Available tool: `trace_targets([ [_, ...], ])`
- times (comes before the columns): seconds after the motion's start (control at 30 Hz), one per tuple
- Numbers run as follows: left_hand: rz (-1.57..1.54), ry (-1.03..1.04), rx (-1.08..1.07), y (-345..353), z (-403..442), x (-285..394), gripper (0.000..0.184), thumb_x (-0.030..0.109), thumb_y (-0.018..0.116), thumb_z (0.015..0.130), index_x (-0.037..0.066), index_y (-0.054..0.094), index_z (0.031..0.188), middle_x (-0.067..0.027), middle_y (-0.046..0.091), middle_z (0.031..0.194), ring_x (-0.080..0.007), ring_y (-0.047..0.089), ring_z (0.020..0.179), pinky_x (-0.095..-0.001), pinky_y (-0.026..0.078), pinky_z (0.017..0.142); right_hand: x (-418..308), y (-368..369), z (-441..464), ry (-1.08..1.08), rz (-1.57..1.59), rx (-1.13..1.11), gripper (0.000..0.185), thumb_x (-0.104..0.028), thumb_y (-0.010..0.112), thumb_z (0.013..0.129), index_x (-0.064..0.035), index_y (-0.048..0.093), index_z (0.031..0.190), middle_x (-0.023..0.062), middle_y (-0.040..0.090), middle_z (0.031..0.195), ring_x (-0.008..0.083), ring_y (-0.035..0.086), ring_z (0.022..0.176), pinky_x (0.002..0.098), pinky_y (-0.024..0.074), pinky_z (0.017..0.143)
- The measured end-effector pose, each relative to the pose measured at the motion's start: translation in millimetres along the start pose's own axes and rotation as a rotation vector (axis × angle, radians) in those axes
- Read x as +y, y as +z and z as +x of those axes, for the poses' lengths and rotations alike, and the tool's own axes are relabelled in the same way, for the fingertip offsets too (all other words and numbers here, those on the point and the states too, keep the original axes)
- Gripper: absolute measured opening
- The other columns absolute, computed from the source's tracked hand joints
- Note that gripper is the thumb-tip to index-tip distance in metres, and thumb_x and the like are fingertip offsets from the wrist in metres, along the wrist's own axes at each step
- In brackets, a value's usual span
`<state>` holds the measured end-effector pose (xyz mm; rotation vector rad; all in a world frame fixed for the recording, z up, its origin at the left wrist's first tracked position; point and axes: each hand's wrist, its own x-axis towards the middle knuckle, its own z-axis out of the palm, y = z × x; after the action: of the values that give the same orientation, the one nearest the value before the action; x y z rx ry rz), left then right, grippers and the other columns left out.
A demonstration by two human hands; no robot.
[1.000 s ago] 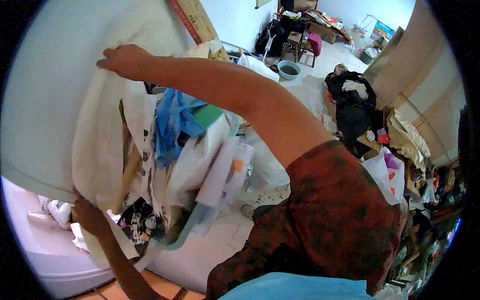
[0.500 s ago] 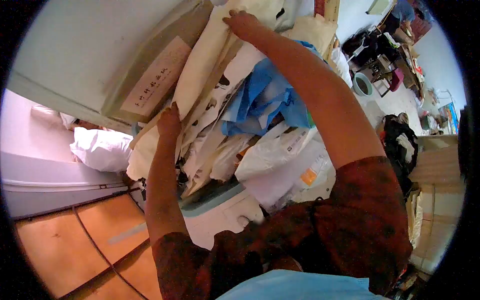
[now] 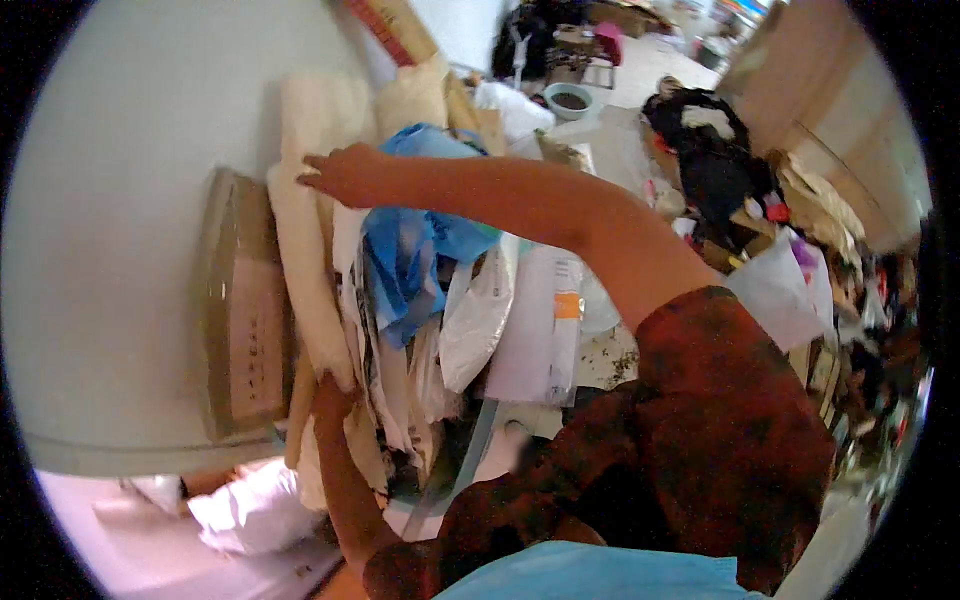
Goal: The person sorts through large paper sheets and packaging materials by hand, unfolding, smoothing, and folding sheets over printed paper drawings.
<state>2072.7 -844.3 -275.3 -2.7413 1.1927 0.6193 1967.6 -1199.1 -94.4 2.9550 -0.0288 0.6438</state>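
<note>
A long cream-coloured roll [image 3: 300,240], like rolled paper, stands against the pale wall. My right hand [image 3: 348,176] reaches across and grips its upper part, fingers closed on the edge. Lower down, my left hand [image 3: 332,397] holds the roll near its bottom end, with the fingertips partly hidden. To the left of the roll leans a flat brown box [image 3: 215,320] bearing a label with handwritten characters. Crumpled blue sheeting [image 3: 405,255] and more rolled papers [image 3: 385,385] lie just right of the roll, under my right forearm.
A white plastic bag [image 3: 485,325] and a wrapped pale roll [image 3: 530,325] stand nearer my body. Behind are a basin [image 3: 568,101] on the floor and a dark heap of clothes [image 3: 705,150]. A white bundle [image 3: 250,508] lies at lower left. Clutter lines the right side.
My view has turned to the right, so the roll and box now look more upright and farther left. Both hands remain on the cream roll.
</note>
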Motion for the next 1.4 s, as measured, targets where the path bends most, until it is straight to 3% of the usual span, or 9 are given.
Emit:
trace_targets([
  [0.23,-0.083,0.004,0.327,-112.2,-70.9,55.3,0.055,0.026,0.066,0.082,0.005,0.049,0.13,-0.0193,0.058,0.122,-0.035,0.056,0.111,-0.043,0.044,0.095,-71.2,-110.0,-199.0,0.099,0.098,-0.168,0.04,-0.006,0.052,0.082,-0.0071,0.054,0.121,0.0154,0.049,0.131,0.0323,0.05,0.117,0.0415,0.0461,0.094],
  [0.4,-0.34,0.54,0.58,-116.0,-112.3,134.5,0.044,0.014,0.06,0.084,0.005,0.054,0.126,-0.018,0.057,0.123,-0.0331,0.053,0.114,-0.0399,0.041,0.097,-118.1,-136.3,-355.5,0.363,0.167,-0.094,0.037,-0.007,0.055,0.081,-0.0089,0.056,0.118,0.0165,0.051,0.128,0.0338,0.051,0.115,0.0413,0.0464,0.094],
  [0.53,-0.357,0.897,0.609,-98.3,-160.5,218.2,0.042,0.008,0.059,0.082,0.005,0.056,0.124,-0.0162,0.057,0.122,-0.0324,0.053,0.113,-0.0383,0.041,0.097,-142.1,-164.7,-478.3,0.641,0.167,-0.099,0.036,-0.008,0.054,0.084,-0.0088,0.055,0.121,0.0166,0.05,0.129,0.0333,0.048,0.119,0.0409,0.0421,0.099],
  [0.67,-0.216,1.143,0.502,-41.6,-209.1,307.1,0.039,0.005,0.058,0.083,0.004,0.056,0.122,-0.0147,0.058,0.121,-0.0316,0.054,0.112,-0.0391,0.042,0.097,-186.3,-212.4,-601.0,0.97,0.209,-0.046,0.034,-0.008,0.054,0.085,-0.0085,0.055,0.12,0.0159,0.051,0.129,0.0335,0.046,0.12,0.0417,0.0393,0.101],
  [0.77,-0.348,1.282,0.236,14.5,-250.3,382.5,0.038,0.007,0.059,0.083,0.006,0.057,0.121,-0.012,0.056,0.124,-0.0296,0.052,0.114,-0.0381,0.042,0.097,-227.4,-232.2,-713.8,1.12,0.209,0.048,0.033,-0.005,0.053,0.084,-0.0074,0.057,0.117,0.0161,0.052,0.128,0.0336,0.047,0.119,0.0421,0.0385,0.102],
  [0.97,-0.158,1.497,-0.155,107.4,-333.3,514.8,0.038,0.014,0.059,0.085,0.008,0.056,0.123,-0.0102,0.054,0.129,-0.0292,0.049,0.118,-0.0381,0.038,0.102,-345.1,-242.5,-940.7,1.599,0.149,0.317,0.033,-0.002,0.052,0.085,-0.005,0.057,0.117,0.0198,0.057,0.119,0.0374,0.054,0.108,0.0412,0.0432,0.094],
  [1.13,-0.024,1.67,-0.32,144.9,-366.1,585.2,0.041,0.015,0.057,0.087,0.008,0.053,0.127,-0.0121,0.052,0.132,-0.0293,0.047,0.122,-0.039,0.037,0.103,-429.1,-277.7,-1008.4,2.037,0.146,0.278,0.026,-0.007,0.054,0.087,-0.004,0.061,0.112,0.0193,0.062,0.11,0.0352,0.058,0.103,0.0409,0.0447,0.092],
  [1.33,0.027,1.807,-0.489,164.3,-379.9,674.9,0.039,0.013,0.059,0.085,0.007,0.056,0.124,-0.0132,0.056,0.127,-0.0312,0.051,0.118,-0.0389,0.038,0.102,-495.1,-253.5,-1041.2,2.17,0.033,0.403,0.029,-0.014,0.054,0.089,-0.0045,0.061,0.116,0.0165,0.063,0.112,0.036,0.06,0.098,0.0417,0.0468,0.087],
  [1.4,0.052,1.871,-0.49,182.0,-384.8,705.8,0.038,0.01,0.06,0.083,0.007,0.058,0.121,-0.0132,0.058,0.122,-0.0305,0.053,0.115,-0.0382,0.04,0.1,-489.3,-296.2,-999.5,2.263,0.051,0.434,0.031,-0.015,0.053,0.09,-0.0049,0.06,0.118,0.0183,0.063,0.11,0.0339,0.061,0.097,0.0399,0.0471,0.086],
])
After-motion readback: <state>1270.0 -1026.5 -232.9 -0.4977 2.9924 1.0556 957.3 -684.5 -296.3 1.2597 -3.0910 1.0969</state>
